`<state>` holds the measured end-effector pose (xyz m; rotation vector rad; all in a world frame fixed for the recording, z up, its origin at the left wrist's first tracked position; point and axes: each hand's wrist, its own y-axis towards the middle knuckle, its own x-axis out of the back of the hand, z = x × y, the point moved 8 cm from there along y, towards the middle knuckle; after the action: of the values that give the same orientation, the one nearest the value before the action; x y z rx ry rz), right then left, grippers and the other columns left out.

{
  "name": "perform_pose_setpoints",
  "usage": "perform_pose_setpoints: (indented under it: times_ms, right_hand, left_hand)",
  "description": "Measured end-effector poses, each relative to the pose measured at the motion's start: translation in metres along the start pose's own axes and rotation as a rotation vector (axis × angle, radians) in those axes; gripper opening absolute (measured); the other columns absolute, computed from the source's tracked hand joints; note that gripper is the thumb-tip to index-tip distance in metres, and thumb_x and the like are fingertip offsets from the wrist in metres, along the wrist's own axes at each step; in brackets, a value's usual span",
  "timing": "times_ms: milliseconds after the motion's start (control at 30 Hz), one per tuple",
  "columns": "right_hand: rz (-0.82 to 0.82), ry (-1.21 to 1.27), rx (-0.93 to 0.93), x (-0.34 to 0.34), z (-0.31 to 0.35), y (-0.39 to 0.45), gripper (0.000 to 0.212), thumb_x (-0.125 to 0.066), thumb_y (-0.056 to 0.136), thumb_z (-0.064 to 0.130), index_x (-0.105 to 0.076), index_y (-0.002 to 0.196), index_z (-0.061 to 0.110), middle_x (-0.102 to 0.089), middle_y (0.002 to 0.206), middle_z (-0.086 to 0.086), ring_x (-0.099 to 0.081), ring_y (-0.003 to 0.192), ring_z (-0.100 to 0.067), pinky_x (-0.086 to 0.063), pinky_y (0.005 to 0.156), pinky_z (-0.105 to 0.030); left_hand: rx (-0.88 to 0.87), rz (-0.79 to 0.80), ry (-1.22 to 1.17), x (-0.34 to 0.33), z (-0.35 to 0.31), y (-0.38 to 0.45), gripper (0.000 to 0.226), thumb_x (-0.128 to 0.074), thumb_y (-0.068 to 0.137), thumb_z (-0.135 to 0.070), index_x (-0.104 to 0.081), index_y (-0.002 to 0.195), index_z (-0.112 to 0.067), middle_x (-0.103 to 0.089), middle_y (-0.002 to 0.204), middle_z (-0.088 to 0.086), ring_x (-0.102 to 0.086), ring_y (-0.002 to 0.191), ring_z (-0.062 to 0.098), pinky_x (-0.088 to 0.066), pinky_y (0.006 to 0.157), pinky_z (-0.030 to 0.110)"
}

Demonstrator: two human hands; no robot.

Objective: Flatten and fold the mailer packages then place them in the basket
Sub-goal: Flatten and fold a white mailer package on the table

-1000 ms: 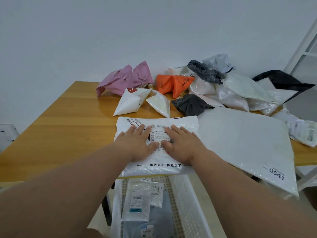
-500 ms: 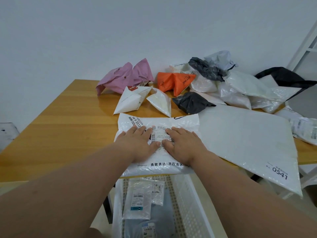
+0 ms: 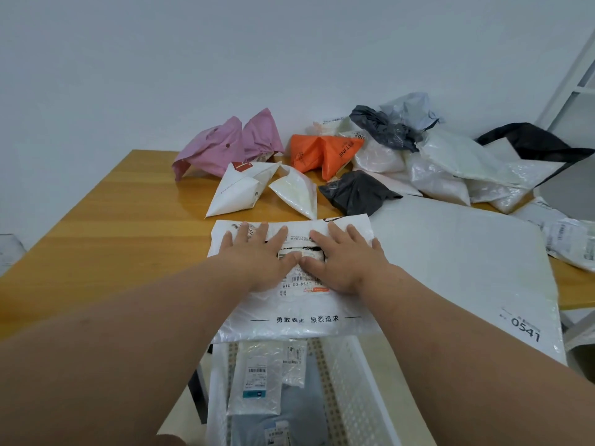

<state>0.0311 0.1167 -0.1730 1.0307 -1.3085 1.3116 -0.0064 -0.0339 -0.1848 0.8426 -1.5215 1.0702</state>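
While flat left hand [image 3: 257, 255] and right hand [image 3: 344, 259] press one white mailer [image 3: 289, 310], few lie in the white basket [image 3: 360, 381] below; many crumpled mailers [image 3: 402, 162] wait beyond.

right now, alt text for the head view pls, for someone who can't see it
Left hand and right hand press flat on a white mailer at the wooden table edge. Crumpled mailers are piled behind, and a white basket below holds folded ones.
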Motion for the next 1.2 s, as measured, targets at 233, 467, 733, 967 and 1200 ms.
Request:
perform_pose_setpoints:
  times_ms: [233,467,733,967,1200]
  right_hand:
    - [0.039,0.029,0.005,-0.015,-0.003,0.004,0.076,-0.015,0.087,0.079,-0.003,0.153,0.044,0.001,0.165,0.007,0.003,0.151,-0.025,-0.003,0.119,-0.057]
    - [0.017,0.031,0.01,-0.015,-0.002,0.003,0.074,-0.017,0.089,0.077,-0.008,0.154,0.042,-0.004,0.165,0.007,0.001,0.151,-0.023,-0.004,0.119,-0.056]
    - [0.01,0.023,0.001,-0.011,-0.001,0.004,0.075,-0.022,0.088,0.079,-0.015,0.153,0.042,-0.009,0.164,0.006,-0.004,0.151,-0.024,-0.007,0.118,-0.057]
    - [-0.202,0.008,0.079,0.022,0.014,-0.008,0.068,-0.045,0.091,0.059,-0.022,0.152,0.038,-0.018,0.162,0.004,-0.022,0.146,-0.024,-0.011,0.12,-0.052]
    - [-0.003,0.064,0.181,-0.006,0.03,-0.027,0.067,-0.03,0.098,0.057,-0.013,0.156,0.029,-0.003,0.165,0.007,-0.003,0.151,-0.015,-0.007,0.122,-0.045]
  left_hand:
    - [-0.001,-0.017,0.015,-0.006,-0.002,0.001,0.071,-0.005,0.091,-0.073,0.008,0.153,-0.041,0.007,0.165,-0.002,0.009,0.15,0.03,0.002,0.12,0.055]
    - [-0.001,-0.02,0.011,-0.01,-0.002,0.002,0.07,-0.005,0.092,-0.072,0.003,0.154,-0.041,0.004,0.165,-0.003,0.007,0.151,0.029,0.001,0.12,0.055]
    - [-0.003,-0.019,0.019,-0.011,-0.002,0.003,0.067,-0.006,0.093,-0.07,-0.001,0.154,-0.042,0.003,0.165,-0.002,0.008,0.15,0.031,0.002,0.12,0.056]
    - [-0.006,-0.022,-0.054,0.016,0.005,-0.001,0.077,-0.027,0.094,-0.069,0.003,0.156,-0.033,0.009,0.164,-0.001,0.01,0.15,0.03,-0.005,0.12,0.055]
    - [-0.092,0.095,0.0,-0.006,-0.006,-0.022,0.066,-0.018,0.101,-0.057,0.007,0.156,-0.031,0.011,0.164,-0.002,0.01,0.151,0.025,-0.001,0.12,0.054]
